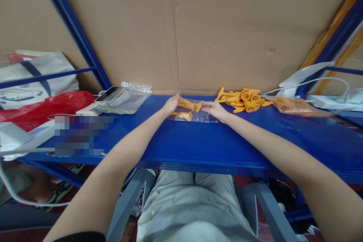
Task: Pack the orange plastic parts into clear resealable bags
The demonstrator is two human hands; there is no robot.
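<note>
A patch near the left front edge of the bench (pixel 198 147) is pixelated (pixel 83 135); what lies there can't be told. Fingertips of the left hand (pixel 171 104) are hidden behind the orange part (pixel 187 104). Contents of the filled bag (pixel 295 106) toward the bench's right end are blurred. Both forearms are cut off by the pic's bottom edge. Piled orange parts (pixel 244 100) at the back edge are too small to count.
</note>
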